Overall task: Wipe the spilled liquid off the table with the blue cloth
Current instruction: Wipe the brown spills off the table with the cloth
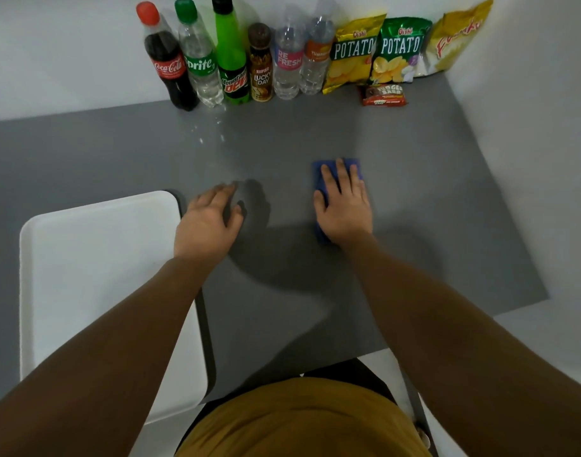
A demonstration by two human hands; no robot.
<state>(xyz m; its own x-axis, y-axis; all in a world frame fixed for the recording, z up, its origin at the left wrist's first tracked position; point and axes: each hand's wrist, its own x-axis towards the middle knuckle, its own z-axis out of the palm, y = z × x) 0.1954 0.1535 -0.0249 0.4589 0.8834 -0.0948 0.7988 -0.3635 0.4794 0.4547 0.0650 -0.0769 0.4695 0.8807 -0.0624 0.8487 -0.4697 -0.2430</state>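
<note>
The blue cloth (319, 179) lies flat on the grey table (414, 192), right of centre. My right hand (343, 202) presses down on it with fingers spread, covering most of it. My left hand (210, 219) rests palm down on the bare table beside the tray, fingers apart, holding nothing. A wet sheen with small glinting drops, the spilled liquid (210, 136), shows on the table in front of the bottles, to the far left of the cloth.
A white tray (94, 291) sits at the near left, overhanging the table edge. Along the back wall stand several bottles (200, 61) and snack bags (398, 51), with a small snack bar (383, 95) in front of them.
</note>
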